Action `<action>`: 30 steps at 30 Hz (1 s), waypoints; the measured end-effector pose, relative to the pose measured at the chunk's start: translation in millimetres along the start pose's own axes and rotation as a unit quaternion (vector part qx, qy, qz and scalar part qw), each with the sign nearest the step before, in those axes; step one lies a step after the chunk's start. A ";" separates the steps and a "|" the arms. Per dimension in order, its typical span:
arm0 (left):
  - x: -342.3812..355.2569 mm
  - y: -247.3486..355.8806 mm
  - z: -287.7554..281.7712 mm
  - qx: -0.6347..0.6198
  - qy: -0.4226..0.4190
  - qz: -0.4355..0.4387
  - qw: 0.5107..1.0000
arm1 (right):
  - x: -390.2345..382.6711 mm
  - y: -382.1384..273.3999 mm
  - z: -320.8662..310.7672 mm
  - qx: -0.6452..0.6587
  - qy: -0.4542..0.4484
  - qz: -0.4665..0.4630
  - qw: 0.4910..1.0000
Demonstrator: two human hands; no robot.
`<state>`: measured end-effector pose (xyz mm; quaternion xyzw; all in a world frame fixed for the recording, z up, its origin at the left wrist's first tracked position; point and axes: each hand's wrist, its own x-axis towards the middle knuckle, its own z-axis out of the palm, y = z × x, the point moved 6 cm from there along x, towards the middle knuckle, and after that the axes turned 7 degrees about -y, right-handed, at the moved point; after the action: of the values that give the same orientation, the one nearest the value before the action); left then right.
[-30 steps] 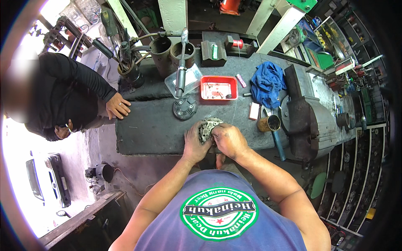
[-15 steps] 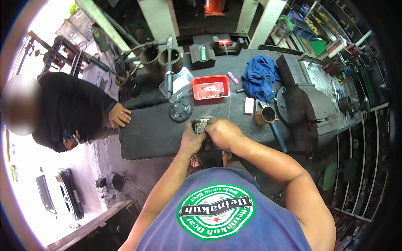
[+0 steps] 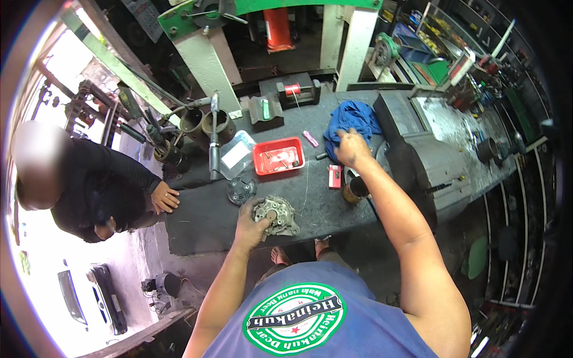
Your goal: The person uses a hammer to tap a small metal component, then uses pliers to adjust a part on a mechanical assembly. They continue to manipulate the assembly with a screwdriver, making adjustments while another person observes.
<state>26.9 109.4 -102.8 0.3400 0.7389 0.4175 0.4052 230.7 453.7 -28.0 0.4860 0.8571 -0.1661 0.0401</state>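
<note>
A grey cast-metal housing (image 3: 280, 216) with a rough, ribbed surface sits at the near edge of the dark workbench. My left hand (image 3: 248, 225) is closed on its left side, the thumb lying across its face. Farther right, my right hand (image 3: 352, 149) reaches over the bench, its fingers closed on the near part of a crumpled blue cloth (image 3: 358, 119). Just beyond the left hand lies a round, dark slotted cover (image 3: 241, 191). A small red-and-white box (image 3: 335, 177) and a rusty can (image 3: 356, 190) stand below my right forearm.
A red plastic tray (image 3: 256, 161) with small parts lies mid-bench, beside a clear lid (image 3: 237, 154). Metal pots (image 3: 218, 126) with tools stand at the back left. A heavy vise (image 3: 418, 161) occupies the right. Another person's hand (image 3: 164, 197) rests on the bench's left end.
My right hand has left the housing and moved right and away to the blue cloth. The housing shows more fully now, with my left hand still on it. The view has shifted.
</note>
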 end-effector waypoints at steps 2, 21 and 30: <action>-9.1 3.5 -3.1 0.038 0.049 0.003 0.998 | 5.7 3.0 -0.2 -0.098 0.099 -0.076 0.987; -19.5 -7.9 5.1 -0.017 0.105 -0.079 0.991 | 88.7 -163.9 151.5 -0.083 -0.087 -0.263 0.957; -14.6 25.9 -9.2 0.088 0.044 -0.073 0.992 | 46.4 -148.7 116.8 0.179 -0.059 -0.246 0.951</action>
<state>29.4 104.9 -72.1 0.3011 0.8126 0.3347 0.3701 69.7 383.7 -112.2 0.2481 0.9024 -0.3501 -0.0389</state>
